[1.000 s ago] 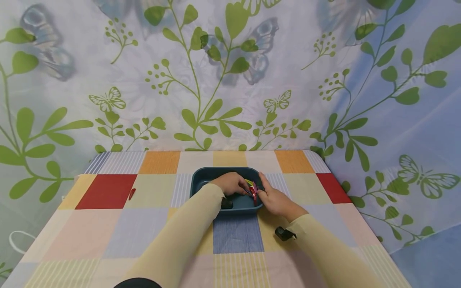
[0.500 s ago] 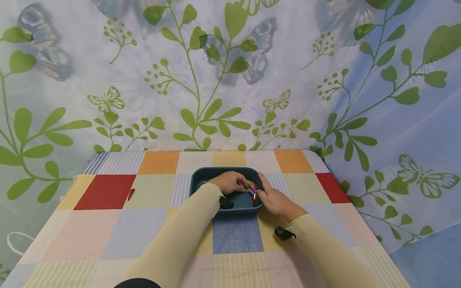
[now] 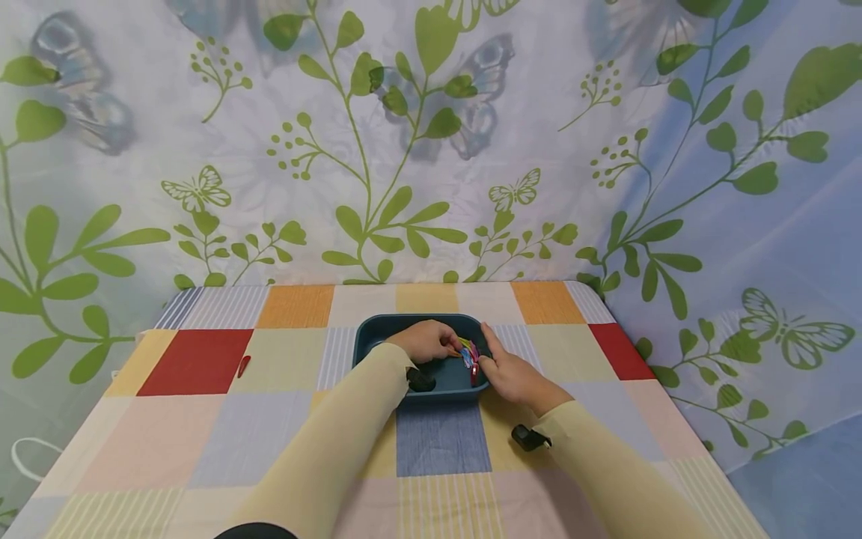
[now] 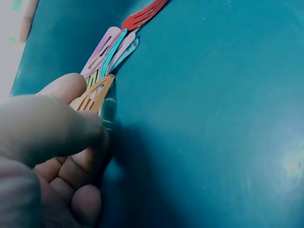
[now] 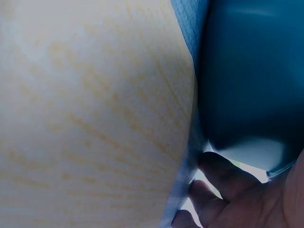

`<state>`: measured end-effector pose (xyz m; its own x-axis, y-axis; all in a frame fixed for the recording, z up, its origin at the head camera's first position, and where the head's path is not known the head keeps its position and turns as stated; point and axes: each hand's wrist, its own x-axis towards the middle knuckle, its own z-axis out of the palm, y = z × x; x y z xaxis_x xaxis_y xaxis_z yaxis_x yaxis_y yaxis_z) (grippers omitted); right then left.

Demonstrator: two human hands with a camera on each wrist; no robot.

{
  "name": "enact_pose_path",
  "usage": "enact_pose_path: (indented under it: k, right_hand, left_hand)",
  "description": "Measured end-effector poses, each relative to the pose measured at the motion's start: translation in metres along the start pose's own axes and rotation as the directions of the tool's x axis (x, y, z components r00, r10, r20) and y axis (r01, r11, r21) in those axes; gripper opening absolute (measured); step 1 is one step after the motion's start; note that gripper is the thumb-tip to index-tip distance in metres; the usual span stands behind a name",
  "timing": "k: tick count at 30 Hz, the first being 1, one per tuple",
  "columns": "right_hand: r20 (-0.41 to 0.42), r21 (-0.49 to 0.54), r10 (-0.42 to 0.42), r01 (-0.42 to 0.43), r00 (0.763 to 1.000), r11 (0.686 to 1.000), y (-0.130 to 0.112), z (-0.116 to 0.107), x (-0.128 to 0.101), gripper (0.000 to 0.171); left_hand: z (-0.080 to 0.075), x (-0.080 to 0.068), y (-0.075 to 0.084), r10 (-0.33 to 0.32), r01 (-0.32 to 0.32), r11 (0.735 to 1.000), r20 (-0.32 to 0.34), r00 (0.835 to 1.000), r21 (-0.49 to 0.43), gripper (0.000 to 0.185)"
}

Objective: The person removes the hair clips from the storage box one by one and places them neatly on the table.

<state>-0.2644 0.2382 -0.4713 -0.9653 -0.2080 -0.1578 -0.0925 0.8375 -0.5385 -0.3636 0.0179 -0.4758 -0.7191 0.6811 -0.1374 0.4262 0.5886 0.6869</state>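
Note:
A blue-green tray (image 3: 447,391) sits on the table. Inside its right end lies a bunch of snap hair clips (image 3: 467,355), fanned in several colours. My left hand (image 3: 423,341) reaches into the tray; thumb and finger pinch an orange hair clip (image 4: 99,92) at the near end of the bunch. Pink, yellow, turquoise and lilac clips overlap beyond it, with a red hair clip (image 4: 144,14) farthest off. My right hand (image 3: 524,380) holds the tray's right wall, thumb over the rim and fingers outside; in the right wrist view its fingers (image 5: 230,178) lie by the outer wall.
A small red item (image 3: 244,365), like another clip, lies left of the tray on the patchwork tablecloth (image 3: 256,434). A leaf-patterned curtain (image 3: 269,150) hangs behind and to the right. A black wrist camera (image 3: 530,437) sits below the right hand.
The left hand has shifted slightly left within the tray. The clips between the hands look more fanned out, with blue ones now showing. The right hand stays at the tray's wall.

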Motion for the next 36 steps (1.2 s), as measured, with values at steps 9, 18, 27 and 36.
enact_pose_path:
  k: [9, 18, 27, 36]
  right_hand:
    - [0.006, 0.000, 0.018, -0.018, 1.000, 1.000, -0.002, 0.001, 0.000, 0.070]
    - [0.002, 0.001, -0.004, 0.004, 1.000, 1.000, -0.002, 0.000, 0.000, 0.070]
    - [0.005, -0.004, -0.013, 0.013, 1.000, 1.000, 0.000, 0.002, 0.002, 0.071]
    - [-0.018, -0.001, -0.027, 0.027, 0.999, 1.000, 0.001, 0.003, 0.002, 0.070]
  left_hand:
    - [-0.004, -0.001, -0.001, -0.008, 0.008, 1.000, -0.004, 1.000, -0.028, 0.012]
    - [-0.016, -0.010, 0.007, 0.031, -0.031, 0.999, -0.004, 1.000, -0.012, 0.015]
    - [-0.031, -0.023, 0.019, 0.071, -0.083, 0.978, -0.070, 0.995, -0.193, 0.015]
    - [-0.052, -0.046, 0.024, 0.095, -0.126, 0.966, -0.141, 0.985, -0.226, 0.013]
